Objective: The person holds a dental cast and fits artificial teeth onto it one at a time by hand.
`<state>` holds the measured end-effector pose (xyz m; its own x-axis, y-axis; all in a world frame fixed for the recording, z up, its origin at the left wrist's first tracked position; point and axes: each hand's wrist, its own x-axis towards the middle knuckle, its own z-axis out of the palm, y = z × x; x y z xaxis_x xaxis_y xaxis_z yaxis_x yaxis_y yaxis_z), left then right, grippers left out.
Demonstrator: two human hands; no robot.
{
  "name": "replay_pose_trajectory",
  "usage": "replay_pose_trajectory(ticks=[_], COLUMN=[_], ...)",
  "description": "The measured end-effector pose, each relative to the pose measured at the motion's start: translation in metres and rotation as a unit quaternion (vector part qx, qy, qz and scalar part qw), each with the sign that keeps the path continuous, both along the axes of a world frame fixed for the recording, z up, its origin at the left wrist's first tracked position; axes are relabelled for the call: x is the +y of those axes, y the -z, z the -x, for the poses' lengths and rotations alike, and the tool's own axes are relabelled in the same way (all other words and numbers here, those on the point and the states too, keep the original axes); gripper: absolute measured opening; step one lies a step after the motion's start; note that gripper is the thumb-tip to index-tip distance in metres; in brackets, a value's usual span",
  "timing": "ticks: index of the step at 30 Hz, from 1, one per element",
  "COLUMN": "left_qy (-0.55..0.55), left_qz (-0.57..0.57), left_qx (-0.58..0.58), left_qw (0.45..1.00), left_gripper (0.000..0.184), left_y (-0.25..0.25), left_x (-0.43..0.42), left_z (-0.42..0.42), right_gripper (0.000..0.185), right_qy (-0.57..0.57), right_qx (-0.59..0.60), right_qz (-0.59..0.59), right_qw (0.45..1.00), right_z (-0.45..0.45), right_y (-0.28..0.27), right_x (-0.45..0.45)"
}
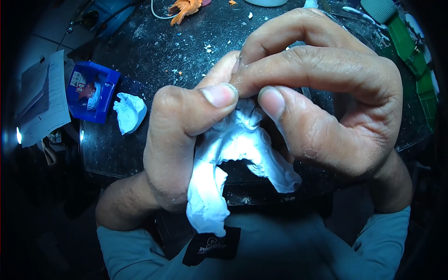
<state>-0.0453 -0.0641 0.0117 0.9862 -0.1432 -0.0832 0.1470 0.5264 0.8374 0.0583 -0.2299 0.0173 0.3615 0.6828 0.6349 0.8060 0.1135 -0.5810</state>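
A white horseshoe-shaped plaster dental cast (235,140) is held up close to the camera, brightly lit, its two arms pointing toward my body. My left hand (175,133) is closed around its left side, thumb bent over near the front teeth. At that front end my right hand (336,93) is curled in a pinch; its index fingertip meets my left thumb and its own thumb lies beside the teeth. Whatever is between the right fingertips is hidden by the fingers.
A second white plaster cast (129,112) lies at the left on the dark, crumb-strewn bench (154,60). Beside it stands a blue box (106,77) with a cast inside, next to paper sheets (44,100). Orange material (185,9) lies at the back, green plastic pieces (413,51) at the right.
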Motion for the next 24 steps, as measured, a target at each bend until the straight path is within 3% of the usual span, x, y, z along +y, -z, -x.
replay_pose_trajectory(ticks=[17,21,24], left_qy=[-0.024,-0.006,0.062], left_qz=[0.017,0.027,-0.056], left_qx=[-0.025,-0.044,-0.068], left_qw=[0.999,0.999,0.994], left_gripper=[0.058,0.059,0.071], left_y=[0.004,0.006,0.010], left_x=[0.009,0.011,0.013], left_z=[0.002,-0.006,-0.020], right_gripper=[0.028,0.029,0.029], right_qy=[-0.004,-0.010,-0.003], right_qx=[-0.078,-0.011,0.081], right_qz=[-0.006,-0.037,-0.055], right_qw=[0.997,0.999,0.995], right_z=[-0.007,-0.014,-0.021], right_y=[-0.006,0.000,0.002], right_x=[-0.003,-0.006,-0.009])
